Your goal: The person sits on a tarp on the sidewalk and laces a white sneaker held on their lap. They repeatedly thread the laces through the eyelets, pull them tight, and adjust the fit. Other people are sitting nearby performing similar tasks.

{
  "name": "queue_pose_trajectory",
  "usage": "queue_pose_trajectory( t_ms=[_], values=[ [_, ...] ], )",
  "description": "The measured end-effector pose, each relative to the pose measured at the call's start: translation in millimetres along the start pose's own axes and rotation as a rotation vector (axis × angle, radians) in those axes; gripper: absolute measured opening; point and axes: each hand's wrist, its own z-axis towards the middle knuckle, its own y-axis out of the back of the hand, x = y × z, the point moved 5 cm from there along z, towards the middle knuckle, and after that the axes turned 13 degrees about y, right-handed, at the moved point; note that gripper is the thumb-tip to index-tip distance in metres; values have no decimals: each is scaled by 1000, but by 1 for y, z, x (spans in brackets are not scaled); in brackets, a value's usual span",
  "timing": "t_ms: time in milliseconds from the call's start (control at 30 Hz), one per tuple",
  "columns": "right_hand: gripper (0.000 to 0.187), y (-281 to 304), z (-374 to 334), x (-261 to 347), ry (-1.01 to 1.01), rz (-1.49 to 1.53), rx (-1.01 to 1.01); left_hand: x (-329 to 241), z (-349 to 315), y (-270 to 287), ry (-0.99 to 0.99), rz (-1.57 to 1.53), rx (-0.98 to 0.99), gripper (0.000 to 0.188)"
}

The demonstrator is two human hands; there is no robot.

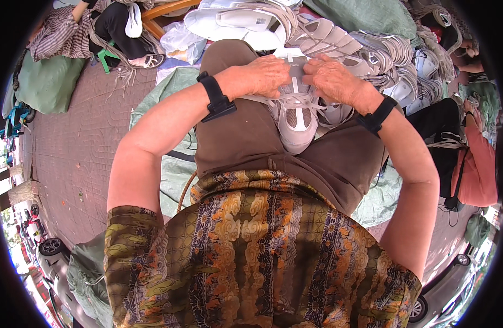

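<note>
Between my knees rests a light grey and white sneaker (294, 121), its rounded toe toward me and its tongue standing up at the far end. Pale laces (298, 102) cross its middle, with loose ends hanging at the sides. My left hand (264, 75) has its fingers bent against the left edge near the tongue. On the opposite edge, my right hand (334, 80) pinches the upper with curled fingers. Both fingertips are partly hidden by the hands themselves. Another grey shoe (335, 113) lies partly covered beneath my right wrist.
Stacked grey and white shoe uppers (385, 57) pile up beyond my knees, beside white shoes (235, 22). A clear plastic bag (183, 42) sits left of them. Green sheeting (172, 175) spreads underneath me. People sit at far left and right, near green sacks (52, 76).
</note>
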Motion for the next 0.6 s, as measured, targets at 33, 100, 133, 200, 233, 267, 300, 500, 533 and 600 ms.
queue_pose_trajectory(
  t_ms=[33,100,133,200,233,267,300,500,533,600],
  values=[
    [22,-4,0,0,27,5,42,-2,3,1,7,0,54,25],
    [19,-11,0,-2,33,8,73,-4,4,2,18,-15,118,24],
    [17,-14,0,-3,36,9,89,-5,5,2,23,-29,128,23],
    [16,-13,-3,-2,99,17,13,-6,3,2,-15,-50,101,22],
    [15,-12,-5,-1,131,20,-26,-6,0,2,-58,-57,63,21],
    [14,-12,-6,0,149,24,-46,-7,-3,1,-100,-63,25,20],
    [13,-11,-6,0,168,26,-66,-5,-4,-4,-104,-65,-17,21],
    [6,-8,-4,2,88,65,-44,-6,-5,-5,11,-59,68,12],
    [6,-6,-1,3,28,74,13,-8,-1,-2,82,-67,145,12],
    [8,-13,1,1,-62,95,59,-12,3,6,216,-102,220,15]
  ],
)
